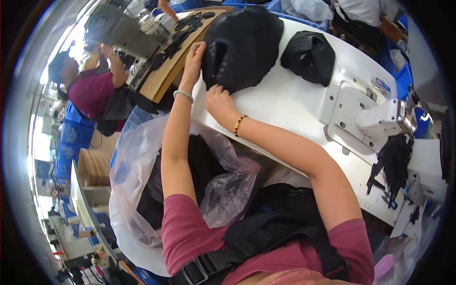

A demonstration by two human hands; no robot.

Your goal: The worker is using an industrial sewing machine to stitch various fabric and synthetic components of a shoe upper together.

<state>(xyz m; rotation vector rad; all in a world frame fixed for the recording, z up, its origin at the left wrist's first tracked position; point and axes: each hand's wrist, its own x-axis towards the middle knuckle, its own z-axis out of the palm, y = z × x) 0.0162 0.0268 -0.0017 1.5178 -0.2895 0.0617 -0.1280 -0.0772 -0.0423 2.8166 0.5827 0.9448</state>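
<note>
A black cloth cap [251, 42], with a row of small holes along the edge facing me, lies on the far left of the white table [266, 111]. My left hand [194, 59] has its fingers closed on the cap's left edge. At the cap's near corner, the bent fingers of my right hand [221, 102] pinch its edge. Parts of the fingertips on both hands are hidden. To the right, apart from both hands, sits a smaller-looking black cap [308, 57] with its opening showing.
A white sewing machine [380, 118] stands at the table's right, with black strips [396, 159] hanging beside it. Below my left arm, a clear plastic bag [137, 156] holds black cloth. Another person [92, 92] sits at a grey machine [118, 33] on the far left.
</note>
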